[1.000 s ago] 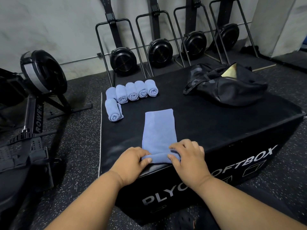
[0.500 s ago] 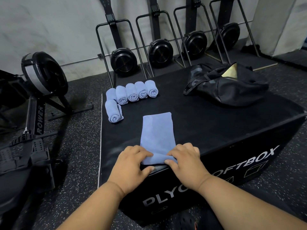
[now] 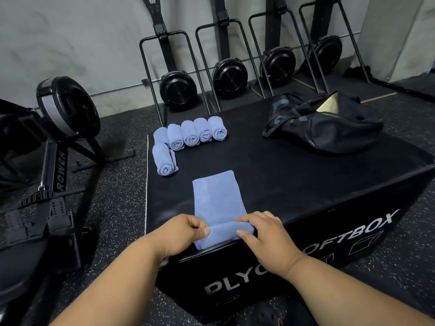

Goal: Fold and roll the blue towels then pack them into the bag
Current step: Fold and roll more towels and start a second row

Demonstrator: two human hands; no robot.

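gym floor, black box (image 3: 282,184) on top: since a moment ago the towel (image 3: 217,198) has a thicker roll at its near end, left hand (image 3: 181,234) and right hand (image 3: 266,234) pinching it; bag (image 3: 329,130) waits.

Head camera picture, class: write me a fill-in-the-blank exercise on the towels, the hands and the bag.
1. Both hands, left hand and right hand, roll the near end of the flat towel, which is coloured ____.
2. The number of rolled towels lying at the box's far left is ____.
3. The bag is coloured ____.
4. Everything lies on top of the ____, printed with white letters.

Missing words: blue; six; black; box
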